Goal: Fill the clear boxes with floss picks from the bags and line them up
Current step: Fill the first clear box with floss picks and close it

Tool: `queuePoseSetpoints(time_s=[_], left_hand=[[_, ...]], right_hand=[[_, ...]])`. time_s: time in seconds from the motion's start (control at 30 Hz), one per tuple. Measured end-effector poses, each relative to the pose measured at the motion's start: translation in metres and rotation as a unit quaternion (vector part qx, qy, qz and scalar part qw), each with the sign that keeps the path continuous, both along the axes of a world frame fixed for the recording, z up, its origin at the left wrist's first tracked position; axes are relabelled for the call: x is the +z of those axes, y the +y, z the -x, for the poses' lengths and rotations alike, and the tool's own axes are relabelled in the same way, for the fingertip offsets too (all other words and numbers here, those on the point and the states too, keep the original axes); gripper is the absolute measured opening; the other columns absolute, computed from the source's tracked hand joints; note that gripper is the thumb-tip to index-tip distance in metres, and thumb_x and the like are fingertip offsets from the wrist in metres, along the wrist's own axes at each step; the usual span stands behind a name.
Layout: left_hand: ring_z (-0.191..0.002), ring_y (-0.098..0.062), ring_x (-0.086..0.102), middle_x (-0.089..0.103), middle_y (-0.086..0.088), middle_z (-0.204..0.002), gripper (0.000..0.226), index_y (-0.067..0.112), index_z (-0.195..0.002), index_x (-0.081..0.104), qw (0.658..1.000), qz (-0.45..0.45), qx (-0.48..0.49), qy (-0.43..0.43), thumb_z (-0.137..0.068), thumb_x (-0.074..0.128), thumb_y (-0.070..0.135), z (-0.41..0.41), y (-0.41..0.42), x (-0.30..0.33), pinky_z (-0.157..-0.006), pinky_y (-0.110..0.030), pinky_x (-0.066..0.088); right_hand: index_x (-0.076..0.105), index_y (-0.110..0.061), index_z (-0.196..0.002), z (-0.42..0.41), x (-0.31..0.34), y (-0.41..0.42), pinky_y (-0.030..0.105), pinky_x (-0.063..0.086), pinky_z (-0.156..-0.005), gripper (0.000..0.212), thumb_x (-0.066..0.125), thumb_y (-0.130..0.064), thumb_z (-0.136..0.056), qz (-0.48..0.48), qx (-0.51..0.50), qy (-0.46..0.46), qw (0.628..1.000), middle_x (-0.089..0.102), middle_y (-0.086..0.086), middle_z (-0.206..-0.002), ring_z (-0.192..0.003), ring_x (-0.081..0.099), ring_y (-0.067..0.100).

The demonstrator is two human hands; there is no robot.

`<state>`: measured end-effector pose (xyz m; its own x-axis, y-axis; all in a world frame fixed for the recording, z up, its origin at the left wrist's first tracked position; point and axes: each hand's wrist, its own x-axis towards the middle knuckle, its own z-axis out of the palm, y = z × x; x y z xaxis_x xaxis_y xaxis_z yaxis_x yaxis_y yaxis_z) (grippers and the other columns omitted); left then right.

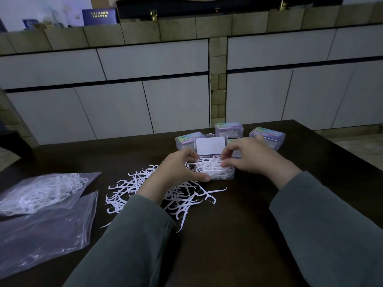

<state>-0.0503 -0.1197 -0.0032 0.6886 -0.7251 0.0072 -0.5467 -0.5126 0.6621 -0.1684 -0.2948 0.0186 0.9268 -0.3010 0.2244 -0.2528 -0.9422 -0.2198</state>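
An open clear box (229, 175) stands mid-table with its lid (210, 144) raised and white floss picks (209, 167) heaped inside. My left hand (176, 168) grips the box's left front corner, thumb along the front wall. At the box's right side, my right hand (252, 156) pinches floss picks with curled fingertips. A loose pile of floss picks (145, 189) spreads over the table in front of the box, partly under my left wrist. A clear bag (41, 191) holding more picks lies at the left.
Three closed clear boxes (229, 129) (267, 137) (185, 140) with coloured labels stand behind the open one. An empty-looking flat bag (41, 235) lies at the near left. The dark table's (228, 235) far edge meets white cabinets; its right edge drops to a tiled floor.
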Motion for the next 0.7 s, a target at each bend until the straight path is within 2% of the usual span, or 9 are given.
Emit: queuePoseSetpoints(time_s=[0.1,0.17,0.33,0.5,0.63,0.7], left_hand=[[-0.120,-0.008,0.053,0.060,0.009,-0.128,0.069,0.029,-0.119,0.054,1.000,-0.004,0.001,-0.002,-0.061,0.088,0.042,-0.001,0.000,0.000,-0.102,-0.036,0.044],[-0.121,-0.007,0.052,0.059,0.009,-0.129,0.070,0.028,-0.120,0.054,1.000,-0.005,0.000,-0.003,-0.061,0.088,0.042,-0.001,0.000,0.000,-0.102,-0.035,0.044],[-0.120,-0.010,0.052,0.058,0.007,-0.131,0.070,0.028,-0.122,0.054,1.000,-0.008,0.004,-0.014,-0.062,0.088,0.043,0.001,0.000,0.001,-0.101,-0.034,0.044],[-0.121,-0.011,0.052,0.058,0.007,-0.131,0.067,0.031,-0.119,0.053,1.000,-0.010,-0.001,-0.008,-0.062,0.087,0.043,-0.001,0.000,0.000,-0.103,-0.038,0.044],[-0.117,-0.010,0.054,0.060,0.008,-0.127,0.073,0.027,-0.123,0.053,1.000,-0.008,-0.008,-0.014,-0.061,0.088,0.042,-0.004,0.000,-0.002,-0.097,-0.034,0.046],[-0.111,-0.010,0.056,0.062,0.009,-0.120,0.069,0.025,-0.120,0.055,1.000,0.000,-0.012,-0.022,-0.062,0.088,0.039,-0.005,0.000,-0.003,-0.087,-0.028,0.047]], right_hand=[[0.068,-0.038,-0.091,0.004,0.002,-0.008,0.040,0.034,-0.103,0.012,0.068,-0.047,-0.084,-0.031,-0.006,0.048,0.998,0.064,-0.014,-0.108,-0.108,0.051,0.010],[0.068,-0.037,-0.090,0.001,-0.001,-0.008,0.040,0.032,-0.102,0.010,0.067,-0.046,-0.084,-0.021,-0.004,0.047,0.999,0.063,-0.013,-0.111,-0.112,0.049,0.013],[0.071,-0.036,-0.096,-0.006,-0.006,-0.001,0.038,0.030,-0.093,0.014,0.066,-0.044,-0.086,0.054,0.024,0.002,0.998,0.059,-0.013,-0.111,-0.113,0.046,0.012],[0.064,-0.039,-0.110,-0.009,-0.005,0.008,0.038,0.027,-0.099,0.020,0.060,-0.043,-0.091,0.050,0.039,-0.069,0.996,0.058,-0.014,-0.119,-0.119,0.044,0.012],[0.062,-0.039,-0.120,-0.020,-0.004,0.035,0.039,0.022,-0.102,0.030,0.053,-0.049,-0.093,0.101,0.084,-0.066,0.989,0.058,-0.013,-0.122,-0.122,0.042,0.012],[0.065,-0.038,-0.118,-0.027,-0.005,0.048,0.040,0.024,-0.100,0.029,0.052,-0.049,-0.094,0.131,0.088,-0.061,0.986,0.061,-0.010,-0.118,-0.119,0.044,0.015]])
